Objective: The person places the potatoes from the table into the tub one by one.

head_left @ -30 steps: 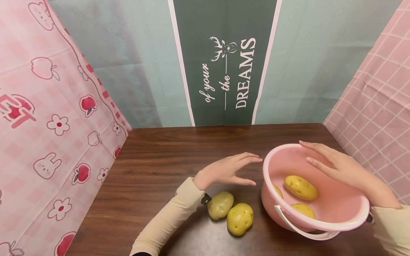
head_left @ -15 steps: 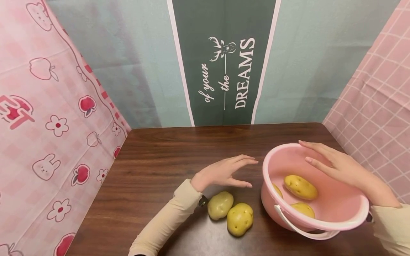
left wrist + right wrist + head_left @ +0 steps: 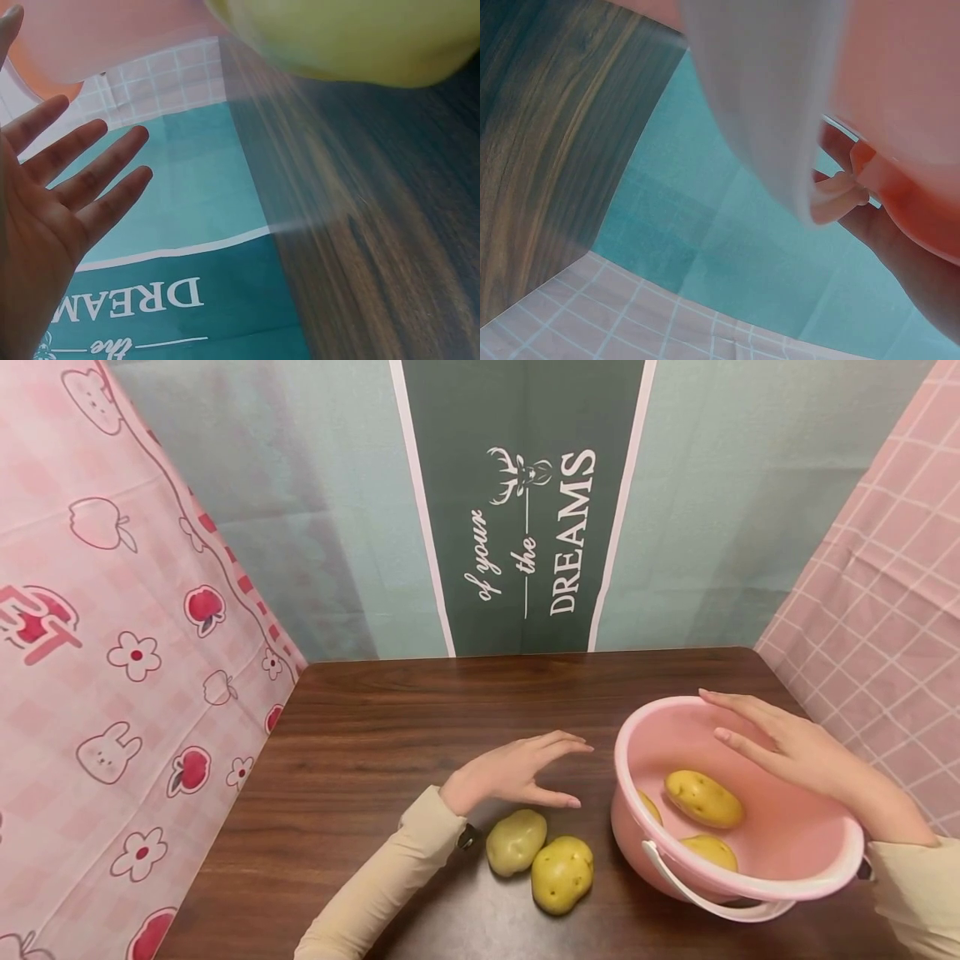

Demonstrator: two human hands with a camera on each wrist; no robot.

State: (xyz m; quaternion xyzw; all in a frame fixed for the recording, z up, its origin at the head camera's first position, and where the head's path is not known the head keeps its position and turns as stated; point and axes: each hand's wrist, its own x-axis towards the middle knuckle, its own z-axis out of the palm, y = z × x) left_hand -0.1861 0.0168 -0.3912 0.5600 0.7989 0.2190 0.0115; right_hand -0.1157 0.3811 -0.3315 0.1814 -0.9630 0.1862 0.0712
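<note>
My left hand (image 3: 512,772) hovers over the table with its fingers extended and thumb spread, holding nothing. In the left wrist view its palm shows bare. Just in front of it on the table lie a pale potato (image 3: 516,842) and a yellower potato (image 3: 562,875), side by side. To the right stands a pink bucket (image 3: 637,852) with a white rim. Inside it are a long potato (image 3: 703,799) and two others partly hidden by the near wall. My right hand (image 3: 810,756) rests across the bucket's far right rim, fingers nearly straight, thumb over the inside.
A white handle (image 3: 720,906) hangs down on the bucket's near side. The dark wooden table (image 3: 360,735) ends at a green cloth backdrop (image 3: 337,527). Pink cloths hang along the left and right sides.
My left hand has drawn back slightly to the left and lower, away from the bucket. My right hand, the bucket and the potatoes stay in place.
</note>
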